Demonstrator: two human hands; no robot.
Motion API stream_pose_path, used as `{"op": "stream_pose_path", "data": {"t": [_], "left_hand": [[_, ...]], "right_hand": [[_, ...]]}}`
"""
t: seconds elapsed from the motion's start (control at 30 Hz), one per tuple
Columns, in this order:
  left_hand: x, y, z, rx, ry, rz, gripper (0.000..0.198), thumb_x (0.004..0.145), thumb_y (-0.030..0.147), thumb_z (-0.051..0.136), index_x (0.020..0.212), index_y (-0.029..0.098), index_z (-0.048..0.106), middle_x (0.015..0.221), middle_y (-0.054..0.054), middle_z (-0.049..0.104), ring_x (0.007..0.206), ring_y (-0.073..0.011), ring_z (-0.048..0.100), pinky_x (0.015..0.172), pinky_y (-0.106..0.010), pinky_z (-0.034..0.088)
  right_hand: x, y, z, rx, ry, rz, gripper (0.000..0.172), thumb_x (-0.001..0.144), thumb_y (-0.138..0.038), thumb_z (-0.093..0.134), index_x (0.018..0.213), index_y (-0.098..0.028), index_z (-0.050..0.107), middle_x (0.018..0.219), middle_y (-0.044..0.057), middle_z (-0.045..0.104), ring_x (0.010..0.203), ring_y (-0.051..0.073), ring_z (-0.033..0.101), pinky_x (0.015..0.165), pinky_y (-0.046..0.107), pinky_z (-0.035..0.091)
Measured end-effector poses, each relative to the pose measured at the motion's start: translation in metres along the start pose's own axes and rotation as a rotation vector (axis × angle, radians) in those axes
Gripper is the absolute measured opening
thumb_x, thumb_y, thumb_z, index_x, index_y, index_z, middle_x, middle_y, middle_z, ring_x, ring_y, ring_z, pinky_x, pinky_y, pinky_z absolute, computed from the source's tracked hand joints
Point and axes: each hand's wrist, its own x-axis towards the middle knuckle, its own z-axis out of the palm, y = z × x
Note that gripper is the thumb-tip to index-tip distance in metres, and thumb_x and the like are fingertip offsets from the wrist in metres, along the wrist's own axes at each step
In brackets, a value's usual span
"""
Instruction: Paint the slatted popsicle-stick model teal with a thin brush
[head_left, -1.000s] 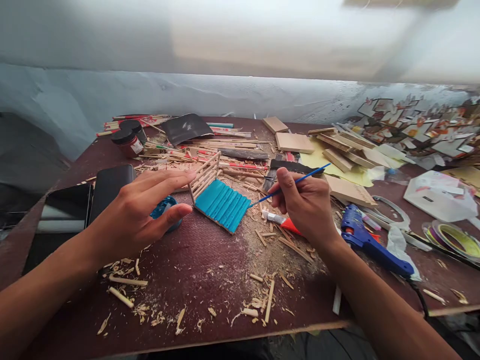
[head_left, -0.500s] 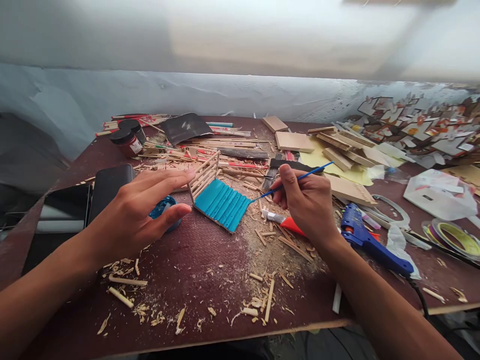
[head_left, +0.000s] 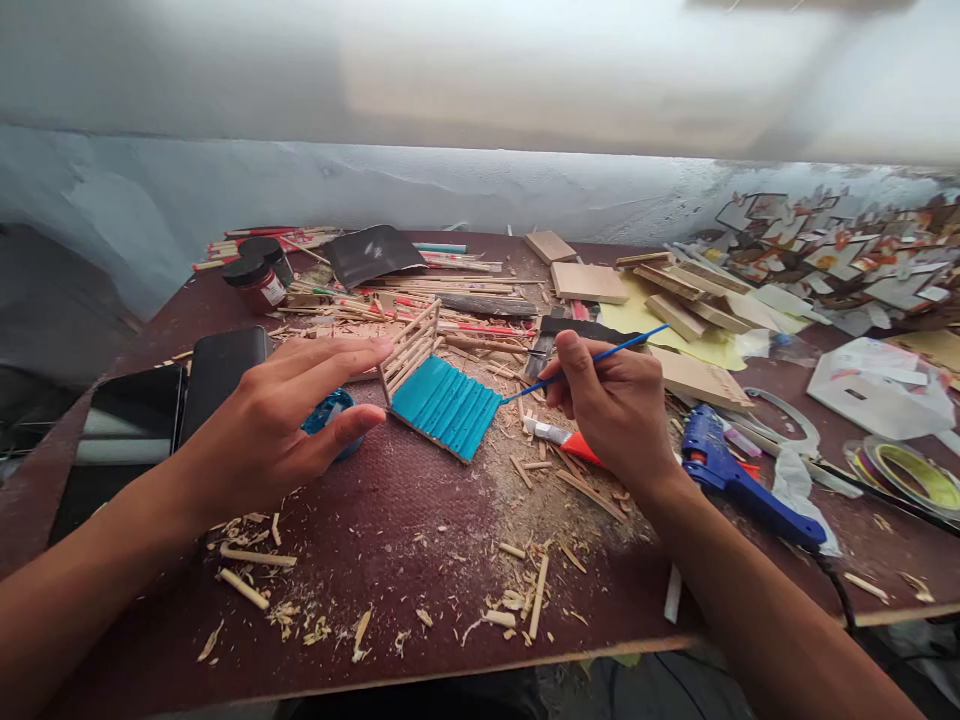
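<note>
A small wooden stick model sits mid-table, with a ridged blue-painted panel [head_left: 448,405] and a bare railing of sticks [head_left: 411,350] rising along its back left side. My right hand [head_left: 611,400] pinches a thin blue paintbrush [head_left: 619,345], whose tip meets the panel's right corner. At the model's left edge, my left hand [head_left: 292,410] has its fingers stretched out and its thumb apart. Those fingertips are by the railing's post; whether they touch it I cannot tell. Behind the left thumb stands a jar of blue paint [head_left: 327,408], partly hidden.
A red-handled craft knife [head_left: 577,445] lies under my right hand, with a blue glue gun [head_left: 742,480] further right. Wood blocks [head_left: 589,283], sticks and shavings cover the back. Dark-lidded jars [head_left: 255,285] and a black case [head_left: 225,365] are at left; tape rolls [head_left: 911,470] at right.
Almost nothing differs. The view has shifted very slightly; both hands keep their poses and the brush tip stays at the panel's right corner.
</note>
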Motion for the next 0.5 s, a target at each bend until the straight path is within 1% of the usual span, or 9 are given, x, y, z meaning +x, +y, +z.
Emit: {"op": "stream_pose_path", "data": {"t": [0.07, 0.17, 0.33, 0.5], "left_hand": [[0.0001, -0.0001, 0.0002, 0.011, 0.001, -0.004, 0.046, 0.112, 0.049, 0.053, 0.147, 0.019, 0.058, 0.145, -0.011, 0.069, 0.136, -0.0237, 0.065, 0.116, -0.035, 0.05], [0.0003, -0.0001, 0.0005, 0.017, 0.005, 0.0, 0.046, 0.112, 0.049, 0.052, 0.147, 0.019, 0.058, 0.144, -0.011, 0.069, 0.136, -0.0231, 0.066, 0.115, -0.035, 0.05], [0.0001, -0.0009, 0.0006, 0.009, 0.001, 0.004, 0.045, 0.112, 0.047, 0.053, 0.147, 0.018, 0.058, 0.145, -0.011, 0.069, 0.137, -0.022, 0.065, 0.116, -0.033, 0.049], [-0.0006, -0.0009, 0.0004, 0.014, 0.001, -0.004, 0.045, 0.112, 0.048, 0.053, 0.145, 0.018, 0.059, 0.144, -0.012, 0.069, 0.136, -0.0224, 0.065, 0.116, -0.033, 0.049]], "right_hand": [[-0.0018, -0.0012, 0.0006, 0.014, -0.032, -0.022, 0.056, 0.104, -0.06, 0.061, 0.066, -0.02, 0.07, 0.051, 0.0, 0.061, 0.041, 0.008, 0.048, 0.041, 0.026, 0.035], [-0.004, -0.003, 0.0013, 0.047, -0.074, -0.036, 0.055, 0.106, -0.057, 0.061, 0.066, -0.02, 0.07, 0.049, -0.001, 0.061, 0.041, 0.008, 0.048, 0.041, 0.026, 0.036], [-0.0058, -0.0061, 0.0018, 0.078, -0.142, -0.008, 0.055, 0.105, -0.058, 0.061, 0.067, -0.019, 0.07, 0.05, -0.001, 0.061, 0.039, 0.007, 0.048, 0.039, 0.025, 0.034], [-0.0083, -0.0074, 0.0023, 0.095, -0.228, -0.011, 0.058, 0.107, -0.057, 0.057, 0.066, -0.018, 0.07, 0.049, -0.001, 0.061, 0.039, 0.007, 0.049, 0.039, 0.024, 0.033]]}}
